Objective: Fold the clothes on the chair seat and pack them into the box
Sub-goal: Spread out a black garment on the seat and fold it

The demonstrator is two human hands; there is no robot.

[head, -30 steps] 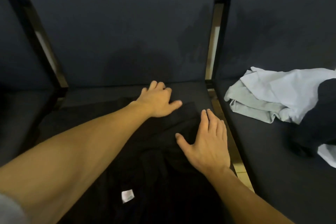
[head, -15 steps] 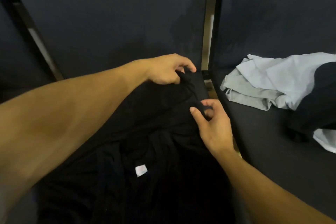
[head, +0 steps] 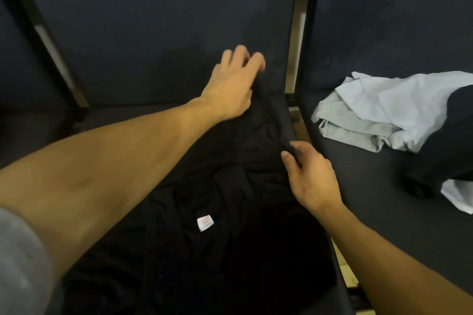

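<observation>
Head view: your left hand (head: 230,89) lies with fingers spread on the far edge of the black garment (head: 204,238) spread on the chair seat (head: 133,115), while your right hand (head: 311,176) pinches its right edge, pale clothes (head: 378,112) heaped on the neighbouring seat

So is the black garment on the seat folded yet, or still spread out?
Still spread out, unfolded: the black garment lies rumpled across the seat, white neck label exposed, right hand pinching its edge.
</observation>
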